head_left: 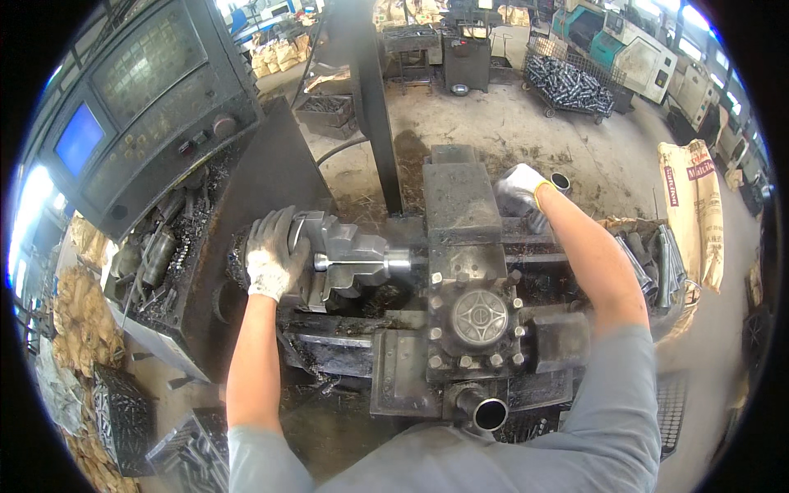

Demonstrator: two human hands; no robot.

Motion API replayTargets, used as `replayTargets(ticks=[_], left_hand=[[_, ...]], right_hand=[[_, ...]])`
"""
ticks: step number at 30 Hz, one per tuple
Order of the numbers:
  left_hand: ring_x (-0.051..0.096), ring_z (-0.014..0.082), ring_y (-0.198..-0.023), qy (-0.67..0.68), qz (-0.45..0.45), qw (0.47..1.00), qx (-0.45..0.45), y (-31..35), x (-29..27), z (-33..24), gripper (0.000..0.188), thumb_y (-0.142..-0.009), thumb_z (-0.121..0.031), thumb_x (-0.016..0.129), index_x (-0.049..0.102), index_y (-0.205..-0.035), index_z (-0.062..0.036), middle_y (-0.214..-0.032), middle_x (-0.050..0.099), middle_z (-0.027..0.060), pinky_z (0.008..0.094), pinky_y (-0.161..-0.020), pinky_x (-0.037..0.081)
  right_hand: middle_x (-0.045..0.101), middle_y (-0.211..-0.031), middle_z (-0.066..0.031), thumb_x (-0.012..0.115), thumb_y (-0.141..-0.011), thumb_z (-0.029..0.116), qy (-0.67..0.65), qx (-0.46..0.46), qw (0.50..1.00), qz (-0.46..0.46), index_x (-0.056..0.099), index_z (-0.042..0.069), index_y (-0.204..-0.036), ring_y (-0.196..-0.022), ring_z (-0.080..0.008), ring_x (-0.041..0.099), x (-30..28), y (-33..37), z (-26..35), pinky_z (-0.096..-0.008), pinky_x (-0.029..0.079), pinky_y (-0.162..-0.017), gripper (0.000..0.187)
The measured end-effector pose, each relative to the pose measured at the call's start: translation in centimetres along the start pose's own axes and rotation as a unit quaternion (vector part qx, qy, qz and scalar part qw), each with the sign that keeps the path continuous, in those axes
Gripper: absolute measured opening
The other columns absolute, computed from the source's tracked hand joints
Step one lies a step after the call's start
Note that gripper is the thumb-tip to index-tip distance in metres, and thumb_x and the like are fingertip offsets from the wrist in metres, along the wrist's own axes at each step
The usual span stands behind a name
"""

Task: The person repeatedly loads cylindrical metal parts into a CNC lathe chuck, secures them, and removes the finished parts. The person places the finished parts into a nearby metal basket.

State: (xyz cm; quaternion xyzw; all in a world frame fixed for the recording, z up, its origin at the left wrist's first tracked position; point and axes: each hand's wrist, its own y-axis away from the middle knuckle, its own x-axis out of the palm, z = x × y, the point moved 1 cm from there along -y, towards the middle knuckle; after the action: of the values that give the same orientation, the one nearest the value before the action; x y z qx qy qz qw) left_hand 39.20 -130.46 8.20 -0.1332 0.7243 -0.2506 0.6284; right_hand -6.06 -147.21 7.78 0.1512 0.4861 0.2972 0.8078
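My left hand, in a grey-and-white work glove, lies over the dark lathe chuck, fingers stretched across its rim and thumb apart. Stepped jaws stick out from the chuck, and a short shiny metal workpiece sits at their right end. My right hand, in a similar glove with a yellow cuff, is beyond the tool turret block on its right side. Its fingers are curled down and partly hidden; what they hold cannot be made out. Close by stands a round open tube end.
A control panel with a blue screen rises at left. A dark upright post stands behind the chuck. Metal tubes lie at right beside a paper sack. Crates of parts sit at lower left; a wire cart stands farther back.
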Motion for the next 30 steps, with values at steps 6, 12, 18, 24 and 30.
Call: replayTargets(ticks=[6,12,18,24,30], left_hand=[[0.060,0.0406,-0.135,0.027,0.034,0.999,-0.019,-2.1,-0.3,0.1,0.055,-0.086,-0.022,0.073,0.068,-0.138,-0.0054,-0.140,0.069,0.0182,0.0517,-0.120,0.043],[0.061,0.0384,-0.134,0.021,-0.009,1.000,0.002,-1.4,0.2,0.3,0.054,-0.084,-0.022,0.074,0.069,-0.135,-0.0054,-0.139,0.069,0.0178,0.0513,-0.119,0.043],[0.062,0.0384,-0.133,0.016,0.002,1.000,-0.016,-1.6,-0.1,0.2,0.053,-0.085,-0.024,0.074,0.070,-0.133,-0.0039,-0.138,0.070,0.0181,0.0518,-0.119,0.043],[0.063,0.0381,-0.131,0.018,-0.009,1.000,-0.017,-1.4,0.0,0.0,0.053,-0.084,-0.026,0.073,0.070,-0.132,-0.0034,-0.137,0.070,0.0172,0.0530,-0.119,0.043],[0.064,0.0380,-0.128,0.005,-0.011,0.999,-0.032,-1.7,-0.3,-0.5,0.050,-0.082,-0.023,0.073,0.072,-0.129,-0.0047,-0.133,0.072,0.0176,0.0516,-0.114,0.046]], right_hand=[[0.079,-0.098,-0.0253,0.065,-0.088,0.034,0.230,-0.234,0.944,-0.019,0.082,-0.001,-0.100,-0.085,-0.0350,0.076,9.1,1.1,10.4,-0.0460,0.061,-0.082,0.041],[0.082,-0.098,-0.0174,0.069,-0.092,0.046,0.251,0.121,0.911,-0.303,0.085,0.006,-0.096,-0.085,-0.0280,0.078,-2.7,2.1,1.9,-0.0460,0.061,-0.078,0.043],[0.078,-0.104,-0.0255,0.070,-0.084,0.046,0.230,-0.234,0.942,0.067,0.081,0.000,-0.106,-0.091,-0.0386,0.076,9.4,0.3,10.9,-0.0494,0.060,-0.083,0.052],[0.080,-0.099,-0.0224,0.071,-0.088,0.035,0.316,-0.064,0.930,0.178,0.081,0.000,-0.100,-0.085,-0.0319,0.076,3.7,2.1,0.9,-0.0482,0.059,-0.079,0.039],[0.082,-0.105,-0.0185,0.079,-0.084,0.055,0.207,-0.212,0.955,-0.002,0.080,0.001,-0.112,-0.083,-0.0310,0.076,6.2,0.4,7.1,-0.0454,0.061,-0.076,0.061]])
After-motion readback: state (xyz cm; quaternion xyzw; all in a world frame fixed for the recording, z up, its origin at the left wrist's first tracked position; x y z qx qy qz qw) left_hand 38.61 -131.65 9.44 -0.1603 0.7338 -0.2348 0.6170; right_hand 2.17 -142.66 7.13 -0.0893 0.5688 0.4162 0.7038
